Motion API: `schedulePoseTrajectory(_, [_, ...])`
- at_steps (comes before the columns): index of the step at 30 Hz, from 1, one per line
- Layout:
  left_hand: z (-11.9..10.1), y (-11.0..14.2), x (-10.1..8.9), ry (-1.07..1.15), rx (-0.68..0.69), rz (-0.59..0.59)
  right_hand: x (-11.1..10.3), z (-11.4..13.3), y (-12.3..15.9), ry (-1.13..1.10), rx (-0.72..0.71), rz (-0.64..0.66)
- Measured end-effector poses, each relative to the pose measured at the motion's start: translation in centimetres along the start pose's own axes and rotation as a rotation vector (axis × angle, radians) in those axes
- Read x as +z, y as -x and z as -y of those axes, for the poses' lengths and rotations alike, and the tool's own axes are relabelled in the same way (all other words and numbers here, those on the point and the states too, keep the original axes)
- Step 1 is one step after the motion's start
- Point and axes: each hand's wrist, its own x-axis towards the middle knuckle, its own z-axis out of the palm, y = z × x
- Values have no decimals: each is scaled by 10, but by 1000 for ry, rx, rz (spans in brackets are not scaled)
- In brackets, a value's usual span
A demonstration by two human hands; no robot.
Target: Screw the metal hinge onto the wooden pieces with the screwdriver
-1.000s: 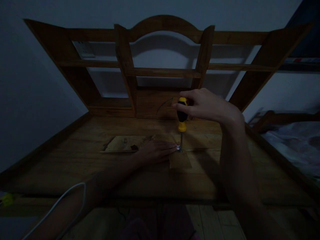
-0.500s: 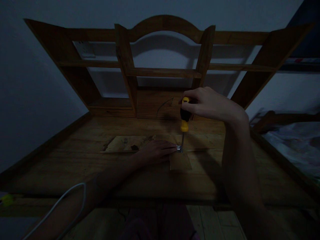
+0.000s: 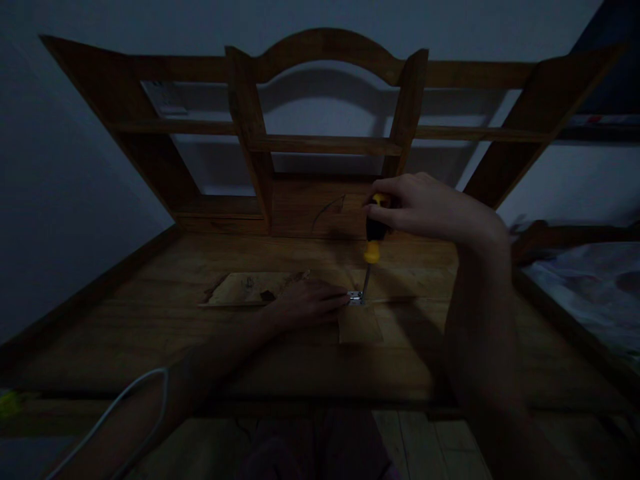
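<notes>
My right hand (image 3: 407, 203) is wrapped round the yellow and black handle of a screwdriver (image 3: 372, 250), which leans slightly, its top to the right. The shaft runs down to the right end of a small silver metal hinge (image 3: 355, 298) lying on the wooden desk top (image 3: 285, 360). Flat on the wood, my left hand (image 3: 310, 301) stretches its fingers to the right, their tips at the hinge's left edge. Just below the hinge lies a square, lighter piece (image 3: 360, 325). Dim light hides the screwdriver's exact tip and any screw.
A broken-edged strip of wood (image 3: 240, 288) lies left of my left hand. Behind the desk top rises a wooden shelf frame (image 3: 325, 145) against the wall. A white cord (image 3: 125, 393) hangs over my left forearm. Plastic-looking sheeting (image 3: 585, 287) is at the right.
My right hand and the screwdriver's handle have shifted slightly right, so the screwdriver leans more. My left fingertips have drawn back a little, showing more of the hinge.
</notes>
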Motion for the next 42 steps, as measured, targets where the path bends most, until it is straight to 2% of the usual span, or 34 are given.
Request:
schedulePoseTrajectory(5, [1,1,1,2,28,-24,2,1,0,14,42,-9])
schedulePoseTrajectory(8, [-1,-6,-2,62,42,32,2,1,-2,-10,64,19])
schedulePoseTrajectory(12, [-4,-15,-6,173,48,116,0,1,0,-38,7,22])
schedulePoseTrajectory(19, [-4,-14,-3,222,14,126,1,2,-2,-20,77,27])
schedulePoseTrajectory(25, [-5,-15,-5,200,21,117,-1,1,-1,-65,8,45])
schedulePoseTrajectory(29, [-6,-15,-5,171,22,108,0,3,-2,-29,44,20])
schedulePoseTrajectory(35, [-5,-12,-1,159,34,104,-3,6,0,-78,51,61])
schedulePoseTrajectory(39, [-7,-10,-1,123,44,110,0,3,-1,-45,39,4])
schedulePoseTrajectory(42, [-10,-9,-1,70,60,108,2,2,-4,-29,67,13])
